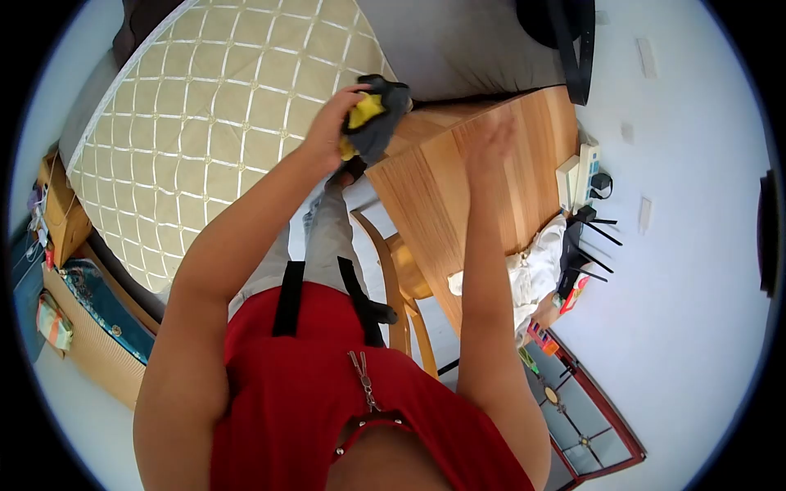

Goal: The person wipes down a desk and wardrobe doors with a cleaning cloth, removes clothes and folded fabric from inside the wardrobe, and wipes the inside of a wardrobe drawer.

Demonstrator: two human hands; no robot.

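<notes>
My left hand [332,123] is closed around a grey and yellow cloth [378,123], which hangs bunched beside the corner of the wooden table and over the edge of the bed. Stretched forward above the wooden tabletop [426,188] is my right hand [491,147]. It is slightly blurred, with its fingers extended and nothing visible in them. I cannot tell whether it touches the wood.
A bed with a checked beige cover [205,123] lies to the left. A wooden chair [401,270] stands close before me. Along the wall are a white cloth [536,266], a black router [573,254] and a power strip [586,176]. A grey cushioned surface [467,49] is beyond the table.
</notes>
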